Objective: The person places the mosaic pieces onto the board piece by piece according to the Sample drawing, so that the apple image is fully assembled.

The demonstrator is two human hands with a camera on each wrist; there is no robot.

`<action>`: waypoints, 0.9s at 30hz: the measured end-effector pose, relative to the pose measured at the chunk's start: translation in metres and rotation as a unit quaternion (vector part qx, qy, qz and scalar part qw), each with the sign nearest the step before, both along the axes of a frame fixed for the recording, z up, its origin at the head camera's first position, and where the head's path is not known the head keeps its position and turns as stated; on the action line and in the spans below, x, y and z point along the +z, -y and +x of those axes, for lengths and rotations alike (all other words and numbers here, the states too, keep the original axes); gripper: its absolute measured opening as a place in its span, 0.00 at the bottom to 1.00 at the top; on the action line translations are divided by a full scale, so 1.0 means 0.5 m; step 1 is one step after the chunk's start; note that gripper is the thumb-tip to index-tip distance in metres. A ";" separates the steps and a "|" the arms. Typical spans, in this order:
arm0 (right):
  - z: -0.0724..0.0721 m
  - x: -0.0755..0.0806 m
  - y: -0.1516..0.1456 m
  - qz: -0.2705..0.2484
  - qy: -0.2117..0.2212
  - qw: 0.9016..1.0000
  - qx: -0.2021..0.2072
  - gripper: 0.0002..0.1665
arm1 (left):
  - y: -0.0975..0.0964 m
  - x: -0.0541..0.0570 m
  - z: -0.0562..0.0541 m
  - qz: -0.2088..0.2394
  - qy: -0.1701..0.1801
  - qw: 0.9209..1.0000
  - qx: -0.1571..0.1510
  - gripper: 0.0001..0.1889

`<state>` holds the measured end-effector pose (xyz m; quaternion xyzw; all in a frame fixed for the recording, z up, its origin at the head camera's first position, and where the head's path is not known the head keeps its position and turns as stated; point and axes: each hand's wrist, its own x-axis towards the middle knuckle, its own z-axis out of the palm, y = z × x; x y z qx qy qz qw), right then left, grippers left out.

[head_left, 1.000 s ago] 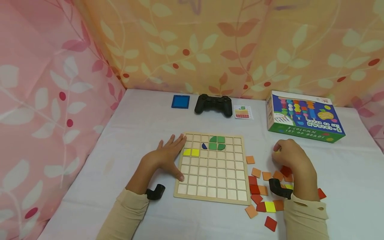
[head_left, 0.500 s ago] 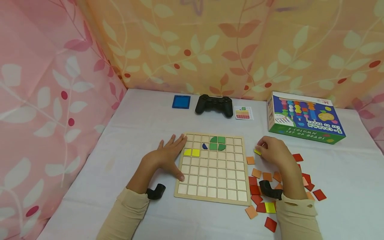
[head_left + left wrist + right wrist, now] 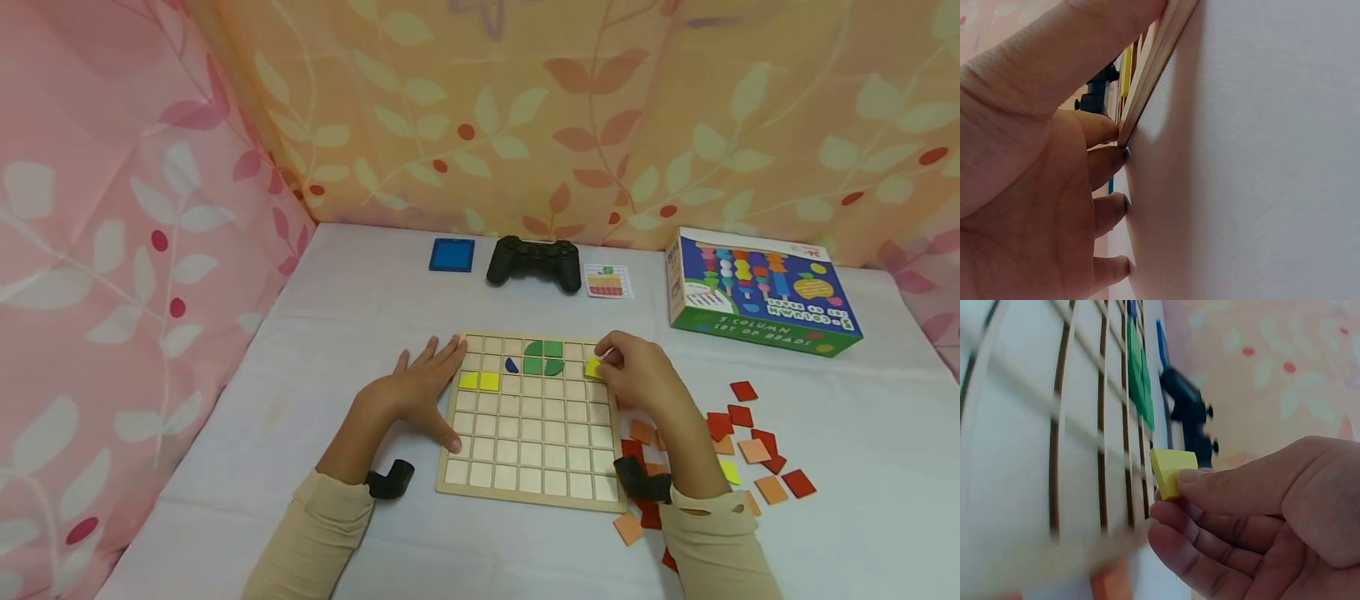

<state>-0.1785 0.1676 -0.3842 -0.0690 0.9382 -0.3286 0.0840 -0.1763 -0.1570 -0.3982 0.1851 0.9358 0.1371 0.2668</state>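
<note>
A wooden grid board lies on the white cloth. Green pieces, a small blue piece and two yellow pieces sit in its upper cells. My left hand rests with spread fingers along the board's left edge, thumb on the rim. In the right wrist view, my right hand pinches a yellow square tile between thumb and fingertips. The head view shows that right hand over the board's upper right corner; whether the tile touches the board I cannot tell.
Loose red and orange tiles lie right of the board, partly hidden by the right arm. Behind it are a blue square frame, a black game controller, a pattern card and a bead-set box.
My right hand has moved left from above the loose tiles to the board's upper right, carrying the yellow tile. My left hand has stayed in place.
</note>
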 end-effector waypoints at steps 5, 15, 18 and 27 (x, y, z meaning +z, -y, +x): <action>-0.003 0.004 0.063 -0.006 -0.024 0.999 0.037 0.06 | 0.002 -0.002 0.002 0.007 0.000 1.000 0.003 0.78; -0.003 -0.007 0.189 0.011 -0.043 0.996 0.074 0.04 | 0.003 0.003 0.004 0.010 0.001 1.000 0.004 0.77; 0.001 -0.013 0.213 0.043 -0.057 0.994 0.082 0.05 | 0.004 0.003 0.003 0.008 0.001 1.000 0.002 0.77; 0.005 -0.016 0.223 0.062 -0.051 0.994 0.073 0.07 | 0.003 0.001 -0.001 0.007 0.001 1.000 -0.003 0.78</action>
